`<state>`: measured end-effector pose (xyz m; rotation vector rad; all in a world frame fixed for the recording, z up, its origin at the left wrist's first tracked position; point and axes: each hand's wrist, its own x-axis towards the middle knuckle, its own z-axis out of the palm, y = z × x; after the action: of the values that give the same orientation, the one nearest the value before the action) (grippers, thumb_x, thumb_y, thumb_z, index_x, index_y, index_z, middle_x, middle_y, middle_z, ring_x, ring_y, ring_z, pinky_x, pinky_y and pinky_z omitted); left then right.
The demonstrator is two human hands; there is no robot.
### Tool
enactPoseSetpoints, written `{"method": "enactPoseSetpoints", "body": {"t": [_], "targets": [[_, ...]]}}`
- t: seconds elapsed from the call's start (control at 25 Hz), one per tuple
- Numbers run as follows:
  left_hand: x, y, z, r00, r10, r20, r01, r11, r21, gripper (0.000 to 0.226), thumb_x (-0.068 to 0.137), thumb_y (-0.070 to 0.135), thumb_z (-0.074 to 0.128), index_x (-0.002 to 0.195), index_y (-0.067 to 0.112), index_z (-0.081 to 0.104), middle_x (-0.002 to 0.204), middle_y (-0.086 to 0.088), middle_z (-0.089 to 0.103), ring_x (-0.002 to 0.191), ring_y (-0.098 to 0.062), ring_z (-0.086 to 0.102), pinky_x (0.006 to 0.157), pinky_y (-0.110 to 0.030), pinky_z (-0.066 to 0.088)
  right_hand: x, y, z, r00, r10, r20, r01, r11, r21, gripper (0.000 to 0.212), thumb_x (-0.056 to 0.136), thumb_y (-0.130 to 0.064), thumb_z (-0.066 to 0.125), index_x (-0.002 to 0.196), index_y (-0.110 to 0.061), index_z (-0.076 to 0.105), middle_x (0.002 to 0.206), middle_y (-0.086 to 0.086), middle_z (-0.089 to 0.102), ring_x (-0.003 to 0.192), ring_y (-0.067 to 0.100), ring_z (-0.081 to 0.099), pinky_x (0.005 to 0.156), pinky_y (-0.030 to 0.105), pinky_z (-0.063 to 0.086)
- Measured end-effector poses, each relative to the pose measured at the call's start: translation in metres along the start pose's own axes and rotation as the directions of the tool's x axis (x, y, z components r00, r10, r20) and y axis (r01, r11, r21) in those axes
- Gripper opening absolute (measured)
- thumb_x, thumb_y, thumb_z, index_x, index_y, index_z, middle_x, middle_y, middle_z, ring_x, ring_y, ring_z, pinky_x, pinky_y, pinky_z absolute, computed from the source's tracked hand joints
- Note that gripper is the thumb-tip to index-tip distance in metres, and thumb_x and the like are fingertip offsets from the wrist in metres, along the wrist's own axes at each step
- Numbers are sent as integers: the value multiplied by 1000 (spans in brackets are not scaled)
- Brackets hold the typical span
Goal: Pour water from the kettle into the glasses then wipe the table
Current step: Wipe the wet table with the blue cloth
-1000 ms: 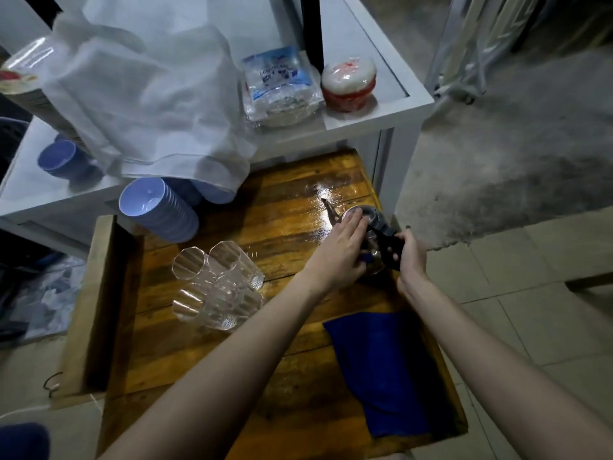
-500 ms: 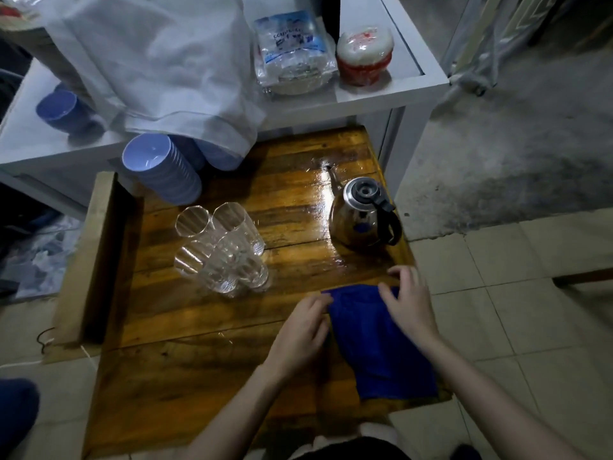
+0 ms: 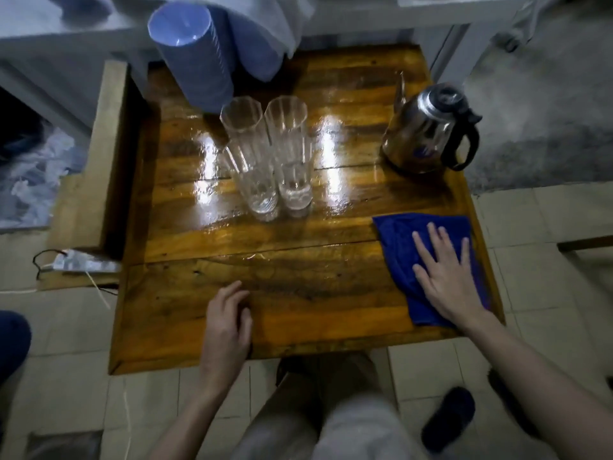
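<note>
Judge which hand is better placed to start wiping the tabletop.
Right. The right hand lies flat, fingers spread, on the blue cloth at the wooden table's right front corner. The left hand rests on bare wood at the front edge, apart from the cloth.

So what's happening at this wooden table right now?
A person is at the wiping stage. Their right hand lies flat, fingers spread, on a blue cloth at the right side of the glossy wooden table, which looks wet. Their left hand rests on the table's near edge, holding nothing. The clear ribbed glasses stand clustered mid-table, and the steel kettle with a black handle sits upright at the far right, untouched.
</note>
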<state>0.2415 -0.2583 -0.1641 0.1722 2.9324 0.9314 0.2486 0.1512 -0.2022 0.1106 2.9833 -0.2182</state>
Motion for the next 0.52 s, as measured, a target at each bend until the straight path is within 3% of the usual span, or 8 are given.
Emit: {"method": "enactPoseSetpoints", "body": {"t": [0.16,0.36,0.52], "targets": [[6,-71,-33,999,-13,-36,16,995,95,37,92,7,59,128,4,53,144,-14,44,138,-29,35,113,-54,32,4,-19,8,996,82,-28,-81,997,9,66,99,-50,18,158,-23,10,167,7,1,154,24,-3,121,58,-5],[27,-140,-65,1000,-22,1,21,969,245,62,95,45,41,143,6,41,155,-14,32,143,-31,28,120,-50,16,12,-86,17,984,168,-66,-166,986,32,69,97,-54,17,158,-22,10,167,10,3,154,28,0,120,60,-3],[31,-147,-68,1000,0,17,-5,954,301,69,92,52,36,145,9,39,157,-10,30,145,-26,26,120,-48,15,16,-136,26,985,151,-83,-149,988,38,70,97,-57,17,158,-25,9,167,9,0,154,28,-3,121,59,-4]]}}
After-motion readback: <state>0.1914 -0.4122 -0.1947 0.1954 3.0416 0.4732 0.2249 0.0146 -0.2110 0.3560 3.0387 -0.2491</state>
